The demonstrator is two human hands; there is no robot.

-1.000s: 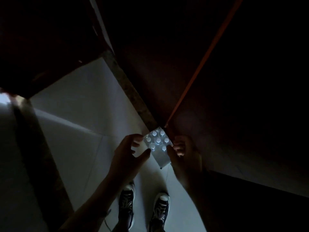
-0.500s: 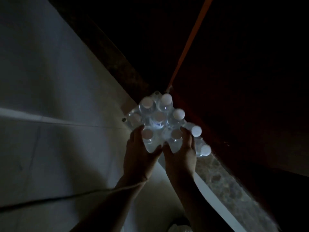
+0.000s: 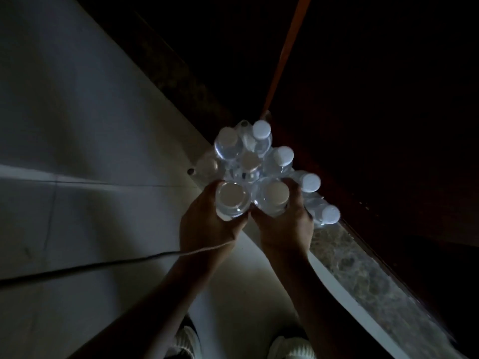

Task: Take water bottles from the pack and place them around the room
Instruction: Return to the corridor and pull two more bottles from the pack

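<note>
A shrink-wrapped pack of water bottles with white caps stands on the pale floor against a dark wall, seen from above in dim light. My left hand is closed around the nearest left bottle. My right hand is closed around the bottle beside it. Both gripped bottles sit higher and closer to the camera than the rest of the pack. Two more capped bottles lean out to the right along the wall.
A speckled stone skirting strip runs diagonally along the dark wall. An orange vertical edge rises behind the pack. A thin cable crosses the tiled floor at left. My shoes show at the bottom.
I have bent down close to the pack. Both hands went from the pack's sides to closing around the two nearest bottles, which now sit higher than before.
</note>
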